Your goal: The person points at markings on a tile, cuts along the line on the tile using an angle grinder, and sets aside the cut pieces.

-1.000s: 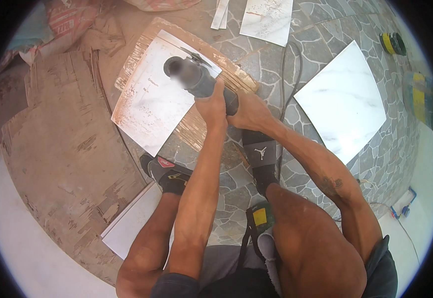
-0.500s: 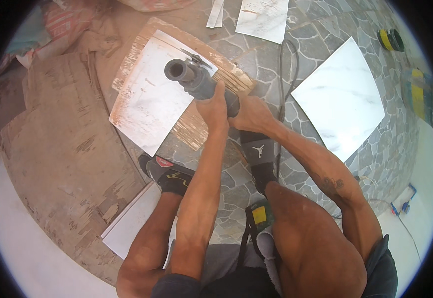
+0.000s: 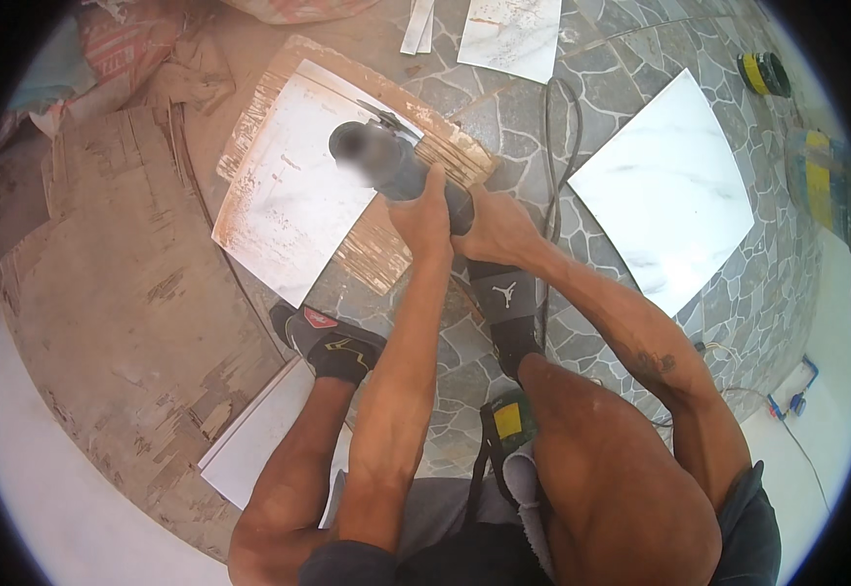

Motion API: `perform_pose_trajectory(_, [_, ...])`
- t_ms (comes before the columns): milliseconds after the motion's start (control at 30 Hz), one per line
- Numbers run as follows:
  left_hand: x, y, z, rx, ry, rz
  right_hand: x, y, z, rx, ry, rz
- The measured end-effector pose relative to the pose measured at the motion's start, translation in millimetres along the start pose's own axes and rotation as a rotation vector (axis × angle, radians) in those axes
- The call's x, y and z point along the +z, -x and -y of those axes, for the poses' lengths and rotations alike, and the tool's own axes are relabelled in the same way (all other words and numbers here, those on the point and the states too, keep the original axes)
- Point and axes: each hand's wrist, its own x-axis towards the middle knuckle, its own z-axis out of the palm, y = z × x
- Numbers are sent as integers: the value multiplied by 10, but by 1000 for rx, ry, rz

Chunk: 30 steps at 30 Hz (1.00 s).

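Both hands are wrapped round a dark angle grinder (image 3: 396, 174), which sits over a white marbled tile (image 3: 284, 195). My left hand (image 3: 422, 215) grips the body nearer its front, thumb laid along it. Further back, my right hand (image 3: 499, 227) closes round the rear part. The grinder's thin disc meets the tile near its far right edge, along a dark line; how deep it sits cannot be seen. Reddish dust coats parts of the tile. Beneath it lies a worn, layered wooden board (image 3: 372, 262). The round end that sticks up from the grinder is blurred.
A large white tile (image 3: 667, 195) lies on the stone-patterned floor at right, with another tile (image 3: 510, 37) farther off. A looped cable (image 3: 550, 146) runs beside my right foot (image 3: 508, 303). Worn plywood (image 3: 123, 293) covers the left; my left foot (image 3: 328, 340) is beside the worked tile.
The grinder's upright round end has shifted slightly toward me and turned blurry. Both hands keep their grip, and the tile stays in place on the board.
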Motion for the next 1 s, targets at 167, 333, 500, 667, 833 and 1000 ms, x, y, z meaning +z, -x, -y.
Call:
perform_pose_trajectory(167, [44, 72, -4, -2, 0, 1, -2, 21, -64, -12, 22, -7])
perform_pose_trajectory(333, [26, 68, 40, -3, 8, 6, -20, 60, -48, -3, 7, -1])
perform_pose_trajectory(500, [74, 144, 49, -8, -6, -25, -44, 93, -99, 10, 26, 20])
perform_pose_trajectory(667, [61, 170, 37, -16, -27, -19, -31, 117, -99, -5, 12, 16])
perform_pose_trajectory(833, [96, 221, 40, -1, -74, -57, -48, 174, -119, -38, -43, -25])
perform_pose_trajectory(1000, [135, 331, 26, -78, -88, -25, -99, 238, -183, 6, -19, 5])
